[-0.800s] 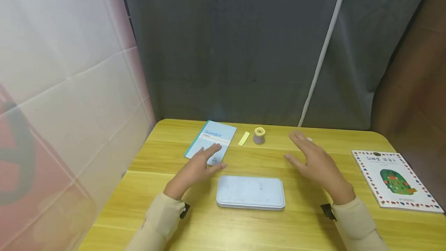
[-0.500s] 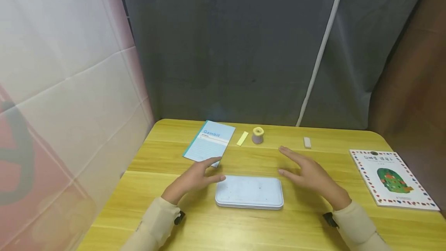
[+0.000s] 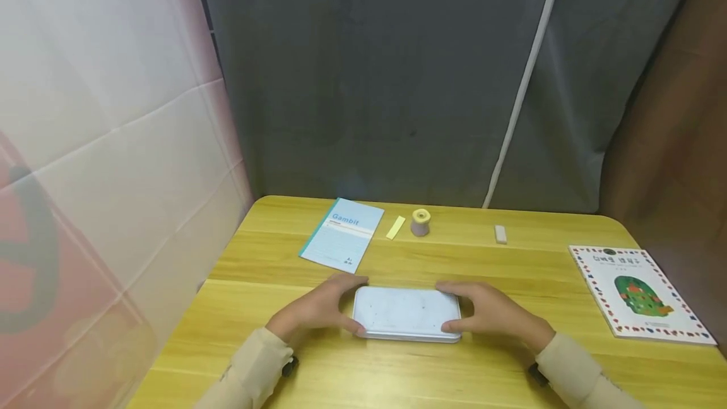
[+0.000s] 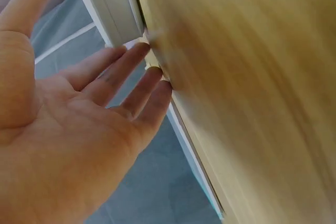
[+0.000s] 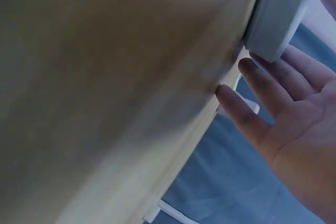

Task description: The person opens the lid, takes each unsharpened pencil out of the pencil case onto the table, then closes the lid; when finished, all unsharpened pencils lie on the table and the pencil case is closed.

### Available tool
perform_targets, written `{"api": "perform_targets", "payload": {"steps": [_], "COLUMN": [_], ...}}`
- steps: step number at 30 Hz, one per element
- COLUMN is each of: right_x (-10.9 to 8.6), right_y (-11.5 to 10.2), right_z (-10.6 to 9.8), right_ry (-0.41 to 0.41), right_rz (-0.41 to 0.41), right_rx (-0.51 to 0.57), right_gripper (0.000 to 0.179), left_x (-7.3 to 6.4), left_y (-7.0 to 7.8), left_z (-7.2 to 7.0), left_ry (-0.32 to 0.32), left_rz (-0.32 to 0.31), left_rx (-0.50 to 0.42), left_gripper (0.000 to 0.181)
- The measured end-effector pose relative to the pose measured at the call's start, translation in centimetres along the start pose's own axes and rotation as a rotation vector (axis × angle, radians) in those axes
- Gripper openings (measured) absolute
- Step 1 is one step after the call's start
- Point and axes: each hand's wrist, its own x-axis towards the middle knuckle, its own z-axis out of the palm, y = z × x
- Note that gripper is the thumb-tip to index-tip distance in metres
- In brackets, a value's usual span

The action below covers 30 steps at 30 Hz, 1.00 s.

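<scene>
A flat, pale pencil case (image 3: 406,311) with rounded corners lies lengthwise across the table in front of me. My left hand (image 3: 318,308) holds its left end, thumb at the near corner and fingers at the far one. On the opposite end my right hand (image 3: 488,311) has its thumb over the near right corner and its fingers along the far edge. Both wrist views show the case's end (image 4: 113,9) between thumb and fingers, with the lower fingertips down at the tabletop. The left thumb's tip is out of frame in the left wrist view.
Behind the case lie a blue notebook (image 3: 343,235), a yellow strip (image 3: 396,228), a small yellow-topped spool-shaped thing (image 3: 421,223) and a white eraser (image 3: 500,234). A picture book (image 3: 642,295) rests at the right. Grey curtain (image 3: 369,81) hangs behind the wooden table (image 3: 409,377).
Both hands have come down and inward from above the table to the two ends of the pencil case. The eraser, earlier hidden by the right hand, now shows. The case has stayed put.
</scene>
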Motion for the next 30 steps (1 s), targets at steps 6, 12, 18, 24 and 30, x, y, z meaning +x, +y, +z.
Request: {"api": "perform_targets", "payload": {"steps": [6, 12, 18, 24, 30], "right_x": [-0.4, -0.8, -1.1, -1.0, -0.4], "right_y": [-0.6, -1.0, -1.0, -0.8, -0.3], "right_z": [0.4, 1.0, 1.0, 1.1, 1.3], "right_ry": [0.003, 0.035, 0.077, 0.095, 0.143], "right_rz": [0.010, -0.129, -0.226, -0.336, -0.538], "right_rx": [-0.066, -0.233, -0.335, -0.455, -0.698], "right_gripper": [0.087, 0.084, 0.084, 0.079, 0.074], "left_x": [0.3, 0.1, 0.0, 0.1, 0.2], "left_y": [0.3, 0.5, 0.8, 0.7, 0.6], "left_z": [0.5, 0.8, 0.9, 1.1, 1.1], "left_ry": [0.009, 0.003, -0.003, 0.008, 0.016], "left_rz": [0.011, 0.030, 0.053, 0.036, 0.068], "left_rx": [0.095, 0.121, 0.152, 0.166, 0.209], "left_gripper": [0.108, 0.106, 0.100, 0.097, 0.096]}}
